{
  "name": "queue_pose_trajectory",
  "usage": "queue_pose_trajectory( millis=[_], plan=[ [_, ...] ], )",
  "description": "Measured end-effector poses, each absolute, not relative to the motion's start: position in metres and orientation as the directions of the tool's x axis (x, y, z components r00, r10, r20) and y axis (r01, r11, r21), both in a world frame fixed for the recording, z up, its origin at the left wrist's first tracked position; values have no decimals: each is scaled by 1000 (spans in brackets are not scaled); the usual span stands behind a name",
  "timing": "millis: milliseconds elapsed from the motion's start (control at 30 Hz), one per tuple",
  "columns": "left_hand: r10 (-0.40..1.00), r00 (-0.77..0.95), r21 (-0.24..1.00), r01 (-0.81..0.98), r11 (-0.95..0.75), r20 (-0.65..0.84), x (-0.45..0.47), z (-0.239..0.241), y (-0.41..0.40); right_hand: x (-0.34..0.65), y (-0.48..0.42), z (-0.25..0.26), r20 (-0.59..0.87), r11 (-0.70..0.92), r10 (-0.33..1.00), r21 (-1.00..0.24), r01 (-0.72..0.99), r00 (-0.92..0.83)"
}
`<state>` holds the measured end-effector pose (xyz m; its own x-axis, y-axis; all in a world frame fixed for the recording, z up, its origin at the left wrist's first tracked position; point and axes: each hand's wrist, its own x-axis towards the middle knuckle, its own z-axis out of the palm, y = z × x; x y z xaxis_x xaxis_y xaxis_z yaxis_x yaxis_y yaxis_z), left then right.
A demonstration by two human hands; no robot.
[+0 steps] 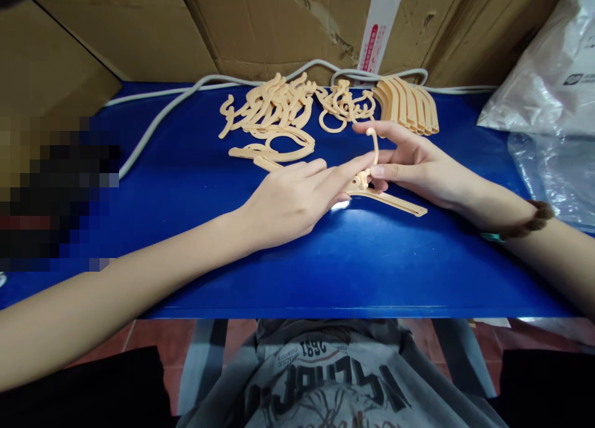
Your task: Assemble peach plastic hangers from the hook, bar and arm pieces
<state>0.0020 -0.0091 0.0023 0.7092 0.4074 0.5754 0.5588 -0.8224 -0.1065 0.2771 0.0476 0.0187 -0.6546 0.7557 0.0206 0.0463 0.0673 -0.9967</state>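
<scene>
Over one blue tabletop [381,270], right hand [425,162] pinches one hook [375,146]; left hand [295,198]'s grip unclear.

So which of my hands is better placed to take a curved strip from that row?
Probably your right hand: it's nearer the curved strips, though it's touching the hook. Your left hand sits farther from them.

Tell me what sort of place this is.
Likely a small workshop or packing bench: many similar beige parts lie grouped on a blue table, with cardboard behind them.
</scene>
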Motion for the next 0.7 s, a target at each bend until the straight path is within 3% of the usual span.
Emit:
queue_pose_trajectory(
  millis=[200,367,700],
  plan=[
    [417,697,-74,557,-827,583,2,1,-11,278,48,21,40,102,748,-993,54,-662],
    [351,728,-141,520,-842,589,2,1,-9,282,50,20,49,137,760,-987,85,-649],
    [397,753,-199,562,-802,525,1,4,-10,280,49,20,81,180,757,-980,89,-648]
  ],
)
